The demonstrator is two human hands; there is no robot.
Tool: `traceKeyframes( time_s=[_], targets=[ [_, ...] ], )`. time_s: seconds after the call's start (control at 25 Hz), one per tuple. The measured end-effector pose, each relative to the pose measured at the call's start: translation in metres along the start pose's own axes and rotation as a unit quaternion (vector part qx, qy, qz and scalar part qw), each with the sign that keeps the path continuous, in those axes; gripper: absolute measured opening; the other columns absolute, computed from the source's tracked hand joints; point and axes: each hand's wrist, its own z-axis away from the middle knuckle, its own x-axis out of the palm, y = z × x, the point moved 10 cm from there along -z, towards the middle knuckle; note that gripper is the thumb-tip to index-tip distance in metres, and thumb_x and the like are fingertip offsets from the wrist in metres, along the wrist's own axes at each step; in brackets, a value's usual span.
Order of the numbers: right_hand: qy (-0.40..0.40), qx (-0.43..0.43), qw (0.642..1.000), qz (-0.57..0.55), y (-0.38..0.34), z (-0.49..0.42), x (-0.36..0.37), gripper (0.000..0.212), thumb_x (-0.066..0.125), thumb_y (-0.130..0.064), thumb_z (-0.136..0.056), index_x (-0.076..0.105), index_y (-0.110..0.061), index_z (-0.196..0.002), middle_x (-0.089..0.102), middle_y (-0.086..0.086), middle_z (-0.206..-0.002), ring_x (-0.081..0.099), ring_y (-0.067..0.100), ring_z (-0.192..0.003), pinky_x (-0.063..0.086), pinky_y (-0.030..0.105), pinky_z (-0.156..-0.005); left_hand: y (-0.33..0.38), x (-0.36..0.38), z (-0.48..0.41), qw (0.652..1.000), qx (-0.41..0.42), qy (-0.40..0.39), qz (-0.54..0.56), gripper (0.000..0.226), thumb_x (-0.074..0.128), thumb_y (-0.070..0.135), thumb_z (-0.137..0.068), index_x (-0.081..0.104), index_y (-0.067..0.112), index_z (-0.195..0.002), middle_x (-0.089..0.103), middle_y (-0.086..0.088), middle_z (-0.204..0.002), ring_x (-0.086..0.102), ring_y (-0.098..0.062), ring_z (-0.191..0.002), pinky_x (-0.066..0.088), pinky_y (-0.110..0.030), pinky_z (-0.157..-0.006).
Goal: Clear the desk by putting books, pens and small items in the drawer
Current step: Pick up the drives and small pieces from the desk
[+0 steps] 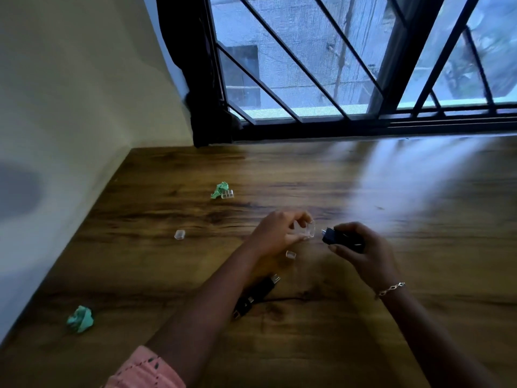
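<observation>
— Brown wood-grain desk (363,331) pushed into a corner, is it?

— Yes, with a black-barred window (307,51) along its far edge and a pale painted wall (70,79) on the left.

— And the person's hands?

— Both are over the middle of the desk. The right hand (363,253) has its fingers curled round a small black plastic stick with a metal plug end (342,240). The left hand (275,233) pinches a clear plastic cap (307,229) between thumb and fingertips. Plug and cap face each other, just apart.

— Anything else black?

— More black plug-ended sticks (258,292) lie on the wood, partly hidden under the left forearm; their number cannot be told.

— What about the scraps?

— One crumpled green paper ball (80,319) sits near the front left edge. A second green paper scrap (219,189) lies farther back, touching a clear ribbed cap (227,194).

— Smaller still?

— A loose clear cap (179,234) lies left of the hands, another (290,254) just below them, and a thin gold chain bracelet (390,289) circles the right wrist.
</observation>
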Motion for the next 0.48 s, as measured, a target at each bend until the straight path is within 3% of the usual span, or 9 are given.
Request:
traceKeyframes(
  time_s=[0.08,0.2,0.48],
  targets=[
    [-0.004,-0.021,1.000,0.005,-0.011,0.003,0.003,0.033,0.079,-0.008,-0.067,0.066,-0.014,-0.096,0.068,0.004,-0.094,0.065,0.022,-0.088,0.054,0.040,-0.081,0.004,-0.001,0.012,1.000,0.001,0.000,0.023,0.029,0.063,0.015,-0.085,0.058,0.018,-0.114,0.060,0.001,-0.109,0.054,-0.009,-0.090,0.045,-0.019,-0.072],
    [-0.008,-0.053,0.998,0.021,-0.025,0.008,0.008,0.032,0.080,-0.009,-0.066,0.067,-0.013,-0.095,0.068,0.007,-0.096,0.064,0.023,-0.088,0.054,0.045,-0.080,0.008,-0.005,0.025,0.999,0.002,0.009,0.031,0.031,0.065,0.014,-0.084,0.059,0.016,-0.115,0.062,0.000,-0.108,0.058,-0.009,-0.091,0.045,-0.017,-0.071],
    [-0.043,-0.097,0.993,0.058,-0.042,0.027,0.014,0.034,0.078,-0.008,-0.069,0.069,-0.010,-0.101,0.063,0.010,-0.102,0.061,0.024,-0.090,0.052,0.032,-0.078,0.016,-0.009,0.055,0.998,-0.005,0.052,0.040,0.032,0.065,0.015,-0.085,0.059,0.015,-0.116,0.064,-0.001,-0.109,0.056,0.000,-0.090,0.042,0.000,-0.067]
  ],
)
